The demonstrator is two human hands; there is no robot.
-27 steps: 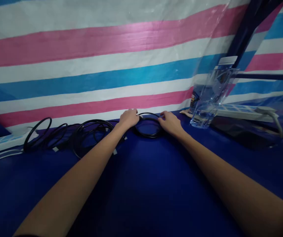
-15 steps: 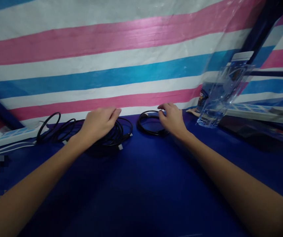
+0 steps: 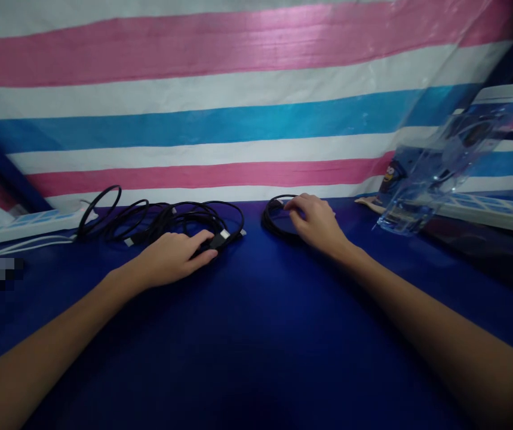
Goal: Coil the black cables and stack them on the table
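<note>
Black plug is pointing rightward and away from the left hand, whose fingers are pinching it before the cable tangle; the right hand is overlapping a coil, grip unclear.

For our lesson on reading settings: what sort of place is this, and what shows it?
Probably a makeshift work nook, though that is not certain: striped plastic sheeting hangs behind a blue surface, which bears a coil of black cable and, at the left, a power strip.
</note>
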